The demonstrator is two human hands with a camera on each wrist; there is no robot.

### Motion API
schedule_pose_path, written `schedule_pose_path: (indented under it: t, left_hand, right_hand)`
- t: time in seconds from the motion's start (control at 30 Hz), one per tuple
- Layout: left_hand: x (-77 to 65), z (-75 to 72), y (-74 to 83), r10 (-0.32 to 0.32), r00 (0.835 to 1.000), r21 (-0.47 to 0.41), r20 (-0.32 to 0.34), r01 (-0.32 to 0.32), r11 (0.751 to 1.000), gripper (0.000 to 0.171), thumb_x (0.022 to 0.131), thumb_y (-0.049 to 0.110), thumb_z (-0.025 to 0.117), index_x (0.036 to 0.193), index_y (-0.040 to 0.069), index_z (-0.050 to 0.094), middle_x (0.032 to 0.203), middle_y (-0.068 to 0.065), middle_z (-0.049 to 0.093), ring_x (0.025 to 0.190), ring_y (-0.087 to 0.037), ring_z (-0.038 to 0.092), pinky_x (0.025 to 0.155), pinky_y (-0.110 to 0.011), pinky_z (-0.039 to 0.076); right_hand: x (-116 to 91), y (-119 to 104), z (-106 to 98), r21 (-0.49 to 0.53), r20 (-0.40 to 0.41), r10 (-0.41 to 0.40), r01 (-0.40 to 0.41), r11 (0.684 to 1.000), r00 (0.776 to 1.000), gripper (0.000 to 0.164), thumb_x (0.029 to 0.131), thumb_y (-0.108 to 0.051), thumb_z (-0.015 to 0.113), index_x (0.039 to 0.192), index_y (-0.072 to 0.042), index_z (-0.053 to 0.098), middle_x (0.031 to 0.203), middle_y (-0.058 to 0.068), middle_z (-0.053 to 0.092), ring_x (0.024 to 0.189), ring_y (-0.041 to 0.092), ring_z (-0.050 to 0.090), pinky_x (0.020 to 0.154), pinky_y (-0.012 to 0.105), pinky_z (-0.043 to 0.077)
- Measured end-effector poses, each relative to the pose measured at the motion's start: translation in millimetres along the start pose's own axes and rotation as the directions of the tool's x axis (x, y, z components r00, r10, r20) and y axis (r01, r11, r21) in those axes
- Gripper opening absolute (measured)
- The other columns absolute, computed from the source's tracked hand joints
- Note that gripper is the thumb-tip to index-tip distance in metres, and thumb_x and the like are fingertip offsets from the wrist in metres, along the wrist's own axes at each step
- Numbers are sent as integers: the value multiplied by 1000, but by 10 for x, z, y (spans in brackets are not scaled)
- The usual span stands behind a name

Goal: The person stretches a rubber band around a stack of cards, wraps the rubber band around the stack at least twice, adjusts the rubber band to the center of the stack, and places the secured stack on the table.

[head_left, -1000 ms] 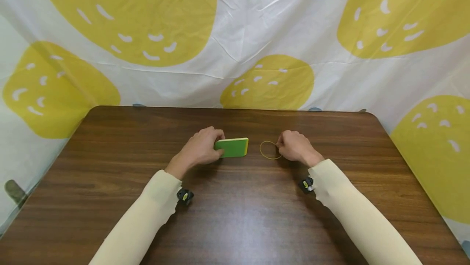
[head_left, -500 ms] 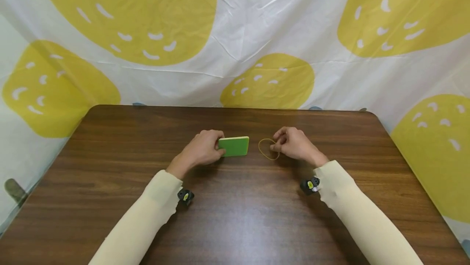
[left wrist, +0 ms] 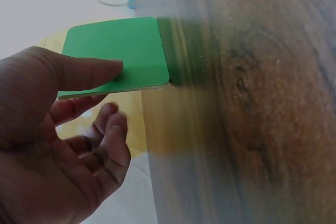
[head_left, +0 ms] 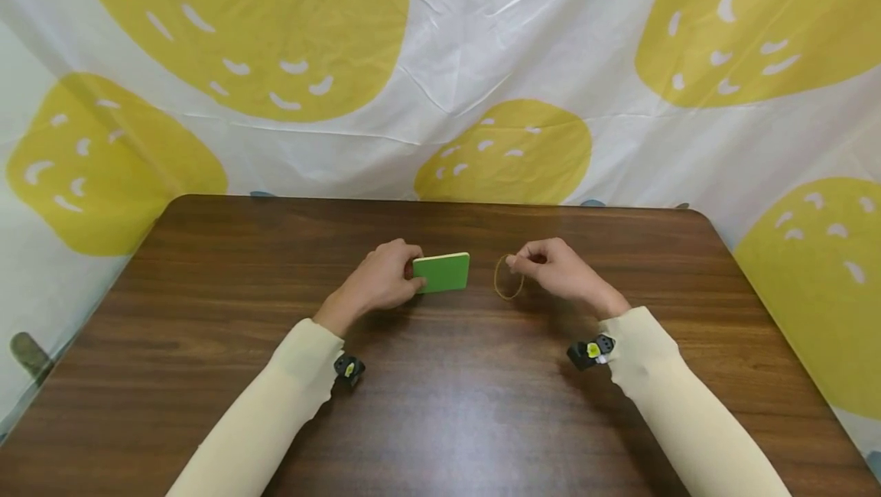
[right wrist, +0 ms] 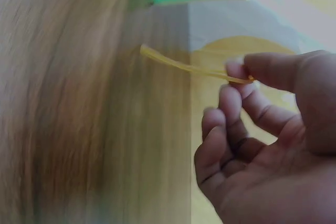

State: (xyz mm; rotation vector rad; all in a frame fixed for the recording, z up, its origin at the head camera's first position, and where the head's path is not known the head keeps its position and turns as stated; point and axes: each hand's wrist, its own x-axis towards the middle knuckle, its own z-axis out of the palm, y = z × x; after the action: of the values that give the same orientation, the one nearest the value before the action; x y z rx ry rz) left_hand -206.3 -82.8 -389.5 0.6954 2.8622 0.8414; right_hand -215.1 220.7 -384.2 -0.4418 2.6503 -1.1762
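Observation:
A flat green pad (head_left: pixel 441 273) with rounded corners and a pale edge, perhaps a stack of cards, stands on its long side near the table's middle. My left hand (head_left: pixel 381 279) pinches its left end; in the left wrist view the thumb (left wrist: pixel 92 73) lies across the green face (left wrist: pixel 121 40), with a finger behind. To the right, my right hand (head_left: pixel 564 274) pinches a thin yellow rubber band (right wrist: pixel 184 67) between thumb and fingertips. The band hangs as a loop, apart from the pad. The pad's far face is hidden.
Both hands work over a dark wood-grain table (head_left: pixel 440 405). Behind it hangs a white cloth (head_left: pixel 454 61) with big yellow fruit shapes. Small black cameras sit at the left wrist (head_left: pixel 349 368) and right wrist (head_left: pixel 590 352).
My right hand has turned and lifted slightly, raising the rubber band from lying flat to hanging upright from its fingertips. The left hand and green pad have shifted only slightly right.

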Motion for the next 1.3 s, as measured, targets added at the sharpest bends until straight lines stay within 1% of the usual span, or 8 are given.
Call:
schedule_pose_path:
  t: [0.13, 0.23, 0.47, 0.57, 0.77, 1.03, 1.13, 1.3]
  left_hand:
    - [4, 18, -7, -1, 1000, -31, -11, 0, 1000, 14, 88, 14, 76, 97, 6, 70, 79, -3, 56, 71, -19, 52, 62, -32, 42]
    - [3, 33, -17, -8, 1000, -68, -21, 7, 998, 12, 89, 12, 77, 94, 6, 68, 76, -2, 59, 69, -18, 53, 62, -32, 43]
    - [-10, 34, -49, 32, 997, -152, -73, -42, 988, 12, 89, 7, 75, 92, 5, 63, 81, -3, 63, 74, -19, 56, 67, -33, 48]
    - [-17, -2, -28, 63, 994, -202, -85, -79, 976, 11, 89, 4, 74, 91, 4, 63, 80, -4, 63, 73, -18, 57, 65, -31, 49]
    - [-50, -108, 61, 103, 989, -264, -107, -128, 956, 14, 88, -1, 75, 99, 2, 65, 82, -6, 66, 72, -17, 61, 65, -30, 53]
    - [-94, -190, 160, 200, 959, -324, -199, -257, 910, 35, 87, -7, 75, 115, 6, 61, 78, -3, 64, 65, -15, 58, 60, -30, 50]
    - [-102, -232, 197, 207, 959, -373, -195, -267, 888, 37, 86, -8, 75, 117, 5, 60, 79, -5, 65, 66, -17, 60, 60, -30, 53]
    - [-94, -299, 219, 176, 975, -524, -137, -222, 822, 41, 85, -13, 74, 120, 1, 58, 84, -13, 66, 69, -26, 67, 62, -38, 59]
  right_hand:
    - [-45, -38, -46, 179, -11, -13, 15, 984, 1000, 30, 106, -25, 57, 103, 1, 72, 101, 13, 68, 86, 24, 56, 71, 32, 46]
    - [-80, -69, -68, 353, -29, -45, 52, 934, 999, 29, 107, -21, 53, 108, 4, 70, 103, 13, 68, 90, 23, 58, 73, 31, 48]
    - [-143, -150, -91, 751, -105, -230, 229, 619, 967, 37, 103, 4, 38, 108, -1, 74, 94, 6, 65, 87, 19, 56, 71, 27, 43]
    - [-161, -173, -90, 765, -176, -266, 302, 569, 948, 36, 103, 7, 44, 107, -7, 77, 96, 4, 67, 84, 16, 56, 71, 24, 45]
    - [-165, -220, -59, 690, -266, -286, 390, 610, 920, 28, 93, 11, 65, 113, -5, 76, 98, 1, 64, 88, 11, 55, 78, 21, 50]
    - [-160, -286, -43, 639, -239, -288, 374, 672, 927, 47, 86, 8, 75, 131, -3, 67, 94, 2, 53, 83, 13, 53, 72, 21, 50]
    - [-156, -299, -40, 583, -219, -295, 367, 725, 930, 56, 83, 8, 78, 135, -3, 64, 99, 7, 48, 88, 18, 49, 73, 21, 47]
    - [-148, -309, -21, 327, -185, -301, 347, 879, 936, 75, 73, -4, 91, 141, -13, 61, 107, 11, 43, 94, 29, 41, 75, 27, 41]
